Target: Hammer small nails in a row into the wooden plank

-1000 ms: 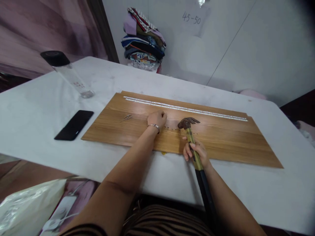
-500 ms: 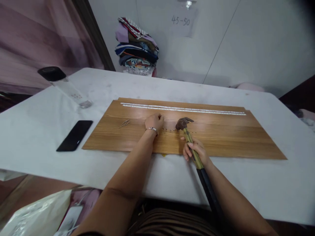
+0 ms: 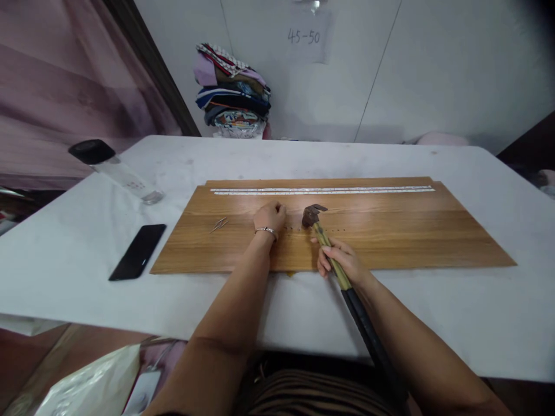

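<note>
The claw hammer (image 3: 352,303) slants from the centre of the frame toward the lower right, its head just right of the left fingers; whether the head touches the wood, I cannot tell. The right hand (image 3: 347,263) is closed around the upper, bare part of the handle, above the black grip. The left hand (image 3: 269,218), with a bracelet (image 3: 266,231) at its wrist, rests on the wood-grain board (image 3: 403,234) with fingers curled together; what is between them, if anything, is hidden. A row of small dark dots (image 3: 339,230) runs under the hammer head, nails or holes, too small to say. In my judgement, such a short hold suits light, exact taps, with the striking face kept flat and the left fingertips well clear of its path; a lower hold would give more force but less control. Thin metal nails (image 3: 219,225) lie loose on the left part of the board, within easy reach. Two white strips (image 3: 321,190) lie along its far edge, away from the hammer. Farther left, on the white worktop (image 3: 433,323), are a phone (image 3: 139,252) and a bottle (image 3: 128,177).
</note>
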Demonstrator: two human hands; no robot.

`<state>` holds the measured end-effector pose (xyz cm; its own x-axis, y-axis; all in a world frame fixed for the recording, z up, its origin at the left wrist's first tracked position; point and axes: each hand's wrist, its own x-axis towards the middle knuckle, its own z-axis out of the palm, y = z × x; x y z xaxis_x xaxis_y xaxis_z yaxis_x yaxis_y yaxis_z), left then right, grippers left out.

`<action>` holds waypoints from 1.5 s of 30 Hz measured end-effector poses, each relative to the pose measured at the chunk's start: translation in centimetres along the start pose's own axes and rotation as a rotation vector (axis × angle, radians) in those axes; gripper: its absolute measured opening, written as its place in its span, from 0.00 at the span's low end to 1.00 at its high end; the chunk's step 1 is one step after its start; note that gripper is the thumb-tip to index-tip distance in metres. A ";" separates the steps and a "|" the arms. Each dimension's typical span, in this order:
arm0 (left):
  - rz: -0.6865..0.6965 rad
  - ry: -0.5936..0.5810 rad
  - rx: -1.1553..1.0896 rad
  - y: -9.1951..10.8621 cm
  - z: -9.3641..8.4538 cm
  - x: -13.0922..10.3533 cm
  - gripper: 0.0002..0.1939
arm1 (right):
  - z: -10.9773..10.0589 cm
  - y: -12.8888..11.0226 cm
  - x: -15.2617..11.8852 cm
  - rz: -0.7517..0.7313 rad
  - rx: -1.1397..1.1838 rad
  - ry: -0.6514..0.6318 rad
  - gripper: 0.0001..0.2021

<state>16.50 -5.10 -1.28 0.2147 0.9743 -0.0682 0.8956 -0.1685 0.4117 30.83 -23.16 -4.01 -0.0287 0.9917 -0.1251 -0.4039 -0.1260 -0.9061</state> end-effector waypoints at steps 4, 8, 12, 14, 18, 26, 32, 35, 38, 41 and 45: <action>-0.005 0.001 -0.001 0.0 0.0 0.0 0.18 | -0.3 -0.2 0.1 0.030 -0.009 -0.016 0.17; 0.000 -0.001 -0.002 -0.1 -0.1 -0.1 0.18 | -0.4 -0.3 -0.2 0.051 -0.006 -0.078 0.19; -0.002 -0.002 -0.007 -0.1 0.1 0.1 0.18 | 0.1 0.0 -0.7 -0.001 -0.001 -0.055 0.19; 0.000 0.001 -0.003 -0.2 0.2 0.1 0.18 | 0.2 0.1 -0.7 -0.040 0.009 -0.020 0.20; -0.001 0.007 0.010 -0.1 0.2 0.1 0.18 | 0.1 0.1 -0.2 -0.017 0.016 0.002 0.21; 0.004 0.000 -0.001 0.0 0.2 0.1 0.19 | 0.0 -0.4 0.5 0.092 0.007 0.031 0.24; 0.009 0.009 -0.008 -0.2 0.4 0.3 0.19 | 0.6 -0.9 0.1 0.144 -0.058 0.072 0.25; 0.006 0.009 -0.003 -0.3 0.5 0.3 0.19 | 0.7 -1.2 0.0 0.159 -0.057 0.066 0.25; 0.023 0.009 0.009 -0.3 0.5 0.3 0.20 | 0.7 -1.3 0.0 0.170 -0.045 0.055 0.24; 0.036 0.011 0.025 -0.4 0.6 0.4 0.20 | 0.8 -1.3 -0.1 0.166 -0.045 0.059 0.26; 0.036 0.013 0.037 -0.3 0.7 0.5 0.19 | 0.8 -1.2 -0.2 0.178 -0.036 0.059 0.28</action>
<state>16.57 -4.65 -2.08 0.2418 0.9694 -0.0422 0.9012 -0.2083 0.3801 30.61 -23.15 -2.60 -0.0425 0.9507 -0.3072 -0.3640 -0.3011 -0.8814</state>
